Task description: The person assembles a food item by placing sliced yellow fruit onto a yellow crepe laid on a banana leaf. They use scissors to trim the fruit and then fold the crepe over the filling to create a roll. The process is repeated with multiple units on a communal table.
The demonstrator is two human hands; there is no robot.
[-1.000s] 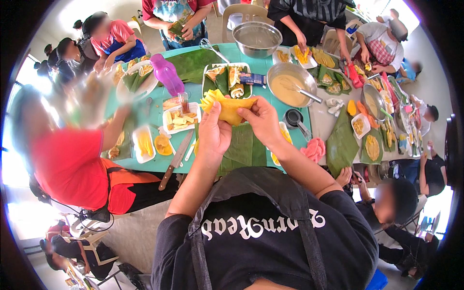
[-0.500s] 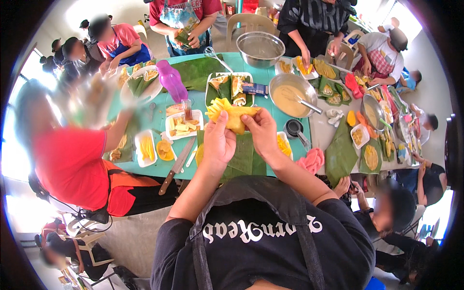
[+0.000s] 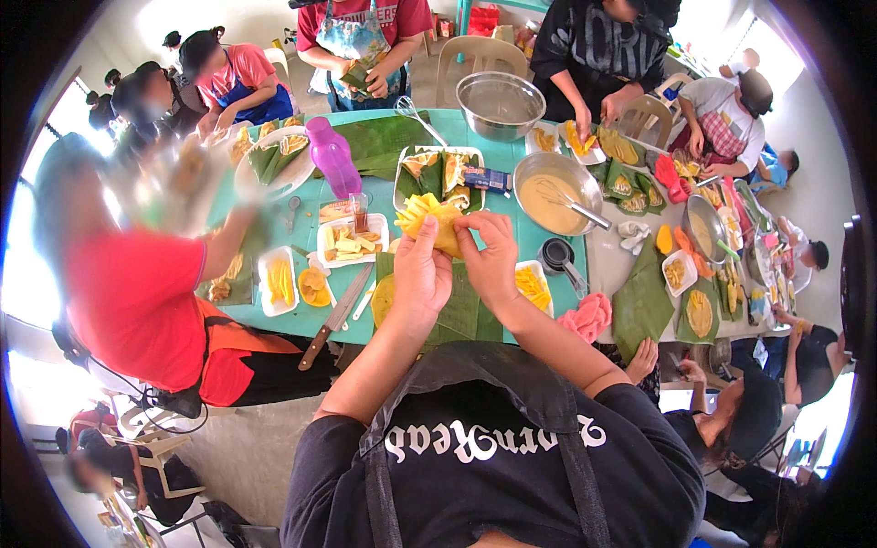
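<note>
Above the banana leaf [image 3: 466,306] in front of me, a yellow crepe [image 3: 446,233] is held up, wrapped around yellow mango strips [image 3: 417,207] that stick out at its left end. My left hand [image 3: 418,283] grips it from below, thumb pressed on its front. The fingers of my right hand [image 3: 493,260] pinch its right edge. Another yellow crepe [image 3: 382,300] lies partly hidden behind my left forearm. Just right of my right hand, a white tray [image 3: 546,308] holds yellow strips. Beyond my hands sits a white tray [image 3: 398,194] of leaf-wrapped rolls.
On the left lie a knife [image 3: 336,315] and a tray of pale sticks [image 3: 379,239]. A purple bottle [image 3: 333,157] stands farther back. To the right are a batter bowl [image 3: 530,219] with a whisk, black measuring cups [image 3: 554,254] and a pink cloth [image 3: 587,317]. Several people work around the table.
My right hand has moved in toward my left, and the crepe's right edge, earlier stretched out, is now folded in. The whole view has shifted slightly.
</note>
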